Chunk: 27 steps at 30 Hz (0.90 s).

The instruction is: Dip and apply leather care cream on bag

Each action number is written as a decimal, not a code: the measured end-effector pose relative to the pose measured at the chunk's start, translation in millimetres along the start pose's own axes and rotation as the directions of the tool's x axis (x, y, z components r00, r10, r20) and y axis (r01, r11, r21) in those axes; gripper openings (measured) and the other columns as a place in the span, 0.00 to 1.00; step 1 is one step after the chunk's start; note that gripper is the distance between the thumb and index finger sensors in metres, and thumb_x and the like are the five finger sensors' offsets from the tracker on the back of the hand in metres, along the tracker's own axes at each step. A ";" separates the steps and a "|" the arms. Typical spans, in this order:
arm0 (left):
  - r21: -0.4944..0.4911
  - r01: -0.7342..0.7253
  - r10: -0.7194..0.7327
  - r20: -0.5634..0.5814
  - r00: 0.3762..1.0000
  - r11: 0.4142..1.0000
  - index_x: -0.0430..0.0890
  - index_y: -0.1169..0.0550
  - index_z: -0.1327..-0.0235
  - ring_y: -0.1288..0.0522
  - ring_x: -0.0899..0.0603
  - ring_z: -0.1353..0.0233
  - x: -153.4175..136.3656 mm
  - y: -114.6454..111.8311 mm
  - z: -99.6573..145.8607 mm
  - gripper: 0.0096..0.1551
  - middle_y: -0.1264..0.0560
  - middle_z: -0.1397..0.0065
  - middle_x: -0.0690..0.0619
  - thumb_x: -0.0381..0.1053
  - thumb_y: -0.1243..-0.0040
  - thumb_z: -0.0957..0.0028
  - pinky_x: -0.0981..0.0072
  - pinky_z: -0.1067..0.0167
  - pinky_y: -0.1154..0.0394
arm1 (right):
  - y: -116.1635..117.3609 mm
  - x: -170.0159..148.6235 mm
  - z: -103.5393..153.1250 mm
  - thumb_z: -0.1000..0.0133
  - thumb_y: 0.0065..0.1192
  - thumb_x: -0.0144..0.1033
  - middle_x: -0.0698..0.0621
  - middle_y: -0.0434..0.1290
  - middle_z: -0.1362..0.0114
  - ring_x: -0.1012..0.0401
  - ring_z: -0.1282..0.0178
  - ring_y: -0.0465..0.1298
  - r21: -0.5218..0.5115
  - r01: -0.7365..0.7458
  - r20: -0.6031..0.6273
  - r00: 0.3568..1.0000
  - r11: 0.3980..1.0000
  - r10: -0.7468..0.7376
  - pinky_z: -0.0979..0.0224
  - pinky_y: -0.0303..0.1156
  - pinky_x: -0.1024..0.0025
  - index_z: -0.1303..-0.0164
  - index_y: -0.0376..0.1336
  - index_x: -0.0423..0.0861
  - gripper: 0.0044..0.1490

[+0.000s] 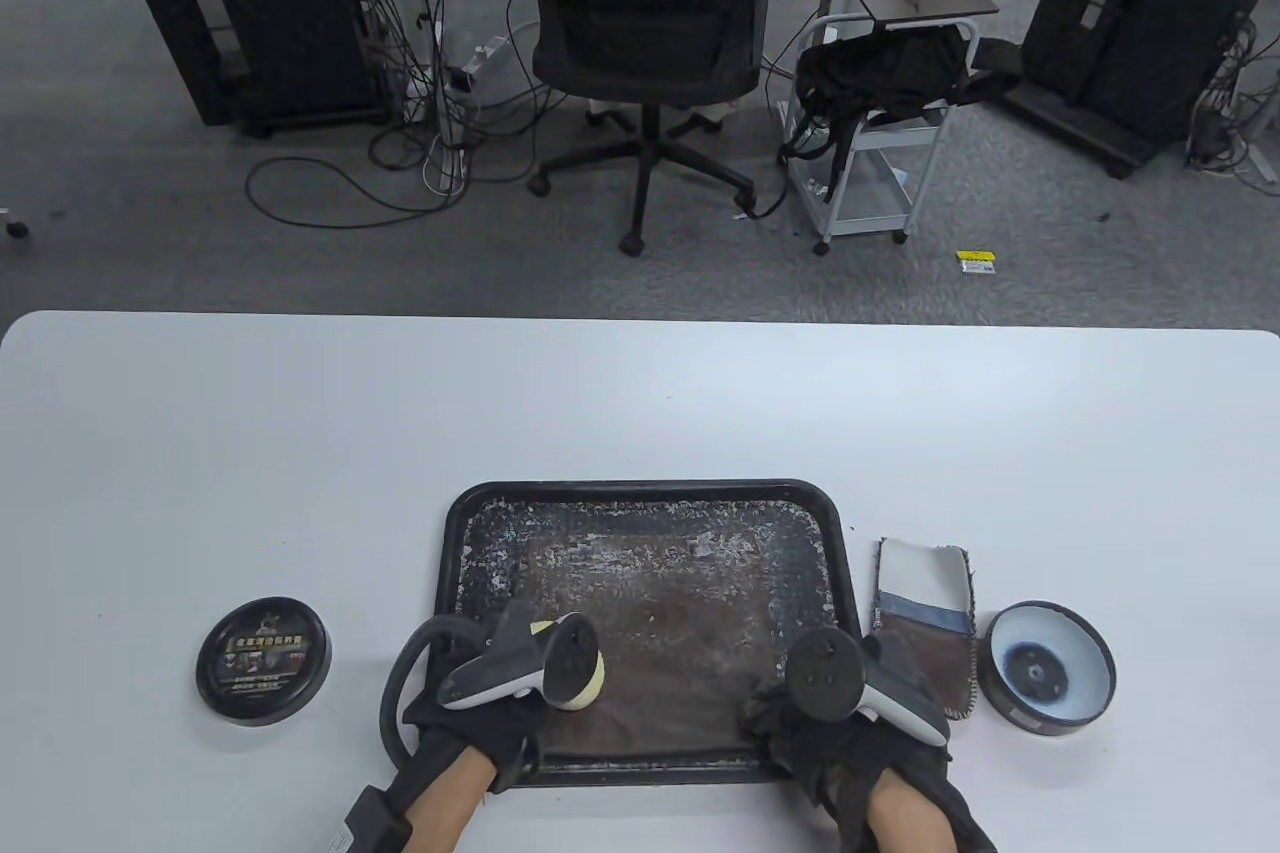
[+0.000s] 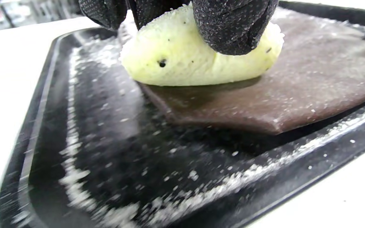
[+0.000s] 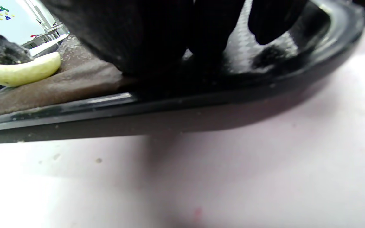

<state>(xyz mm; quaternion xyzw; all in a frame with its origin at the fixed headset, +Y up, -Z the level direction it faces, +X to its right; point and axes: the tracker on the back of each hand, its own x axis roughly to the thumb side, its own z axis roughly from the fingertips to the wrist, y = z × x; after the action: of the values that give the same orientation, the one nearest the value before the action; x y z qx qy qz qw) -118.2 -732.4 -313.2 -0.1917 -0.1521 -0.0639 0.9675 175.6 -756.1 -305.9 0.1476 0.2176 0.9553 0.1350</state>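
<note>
Yellow sponge point(image 2: 182, 60) gripped by left hand point(image 1: 490, 693) | right hand point(image 1: 840, 703) seemingly flat on leather point(image 2: 296, 85)

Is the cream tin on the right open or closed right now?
Open. The cream tin beside the tray shows its pale blue inside, and its black lid lies apart, left of the tray.

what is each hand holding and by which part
Left hand pinches the yellow sponge from above by its top, pressing it on the brown leather piece. Right hand rests on the leather, gripping nothing visible.
</note>
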 end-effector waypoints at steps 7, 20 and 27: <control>-0.049 -0.010 0.007 -0.061 0.998 0.999 0.67 0.23 0.36 0.26 0.54 0.22 -10.4 -0.5 6.7 0.24 0.25 0.24 0.68 0.54 0.36 0.46 0.55 0.23 0.32 | 0.2 0.5 -0.5 0.53 0.64 0.37 0.55 0.68 0.27 0.50 0.24 0.65 0.000 0.004 0.003 1.000 1.000 -0.004 0.26 0.63 0.41 0.38 0.70 0.54 0.30; 0.118 -0.032 0.018 0.115 0.993 0.992 0.64 0.23 0.34 0.24 0.50 0.24 38.0 1.0 -5.1 0.24 0.24 0.24 0.63 0.55 0.36 0.46 0.57 0.24 0.29 | 0.1 -1.6 -1.6 0.53 0.56 0.29 0.51 0.68 0.28 0.48 0.25 0.65 -0.015 0.052 0.018 0.998 0.999 -0.052 0.27 0.63 0.42 0.24 0.49 0.45 0.43; 0.159 -0.071 0.038 0.202 0.979 0.985 0.64 0.24 0.34 0.25 0.51 0.23 69.8 5.3 -15.9 0.24 0.24 0.24 0.64 0.55 0.37 0.45 0.56 0.24 0.29 | -0.5 -2.0 -1.6 0.53 0.55 0.27 0.51 0.69 0.28 0.49 0.25 0.66 -0.023 0.049 0.014 0.999 0.999 -0.049 0.27 0.64 0.43 0.24 0.46 0.44 0.45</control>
<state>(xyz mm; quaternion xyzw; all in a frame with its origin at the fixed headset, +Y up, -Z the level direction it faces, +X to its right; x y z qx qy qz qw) -47.0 -738.3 -306.8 -0.1205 -0.2473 -0.0052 0.9614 177.0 -757.0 -307.9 0.1470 0.2088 0.9533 0.1614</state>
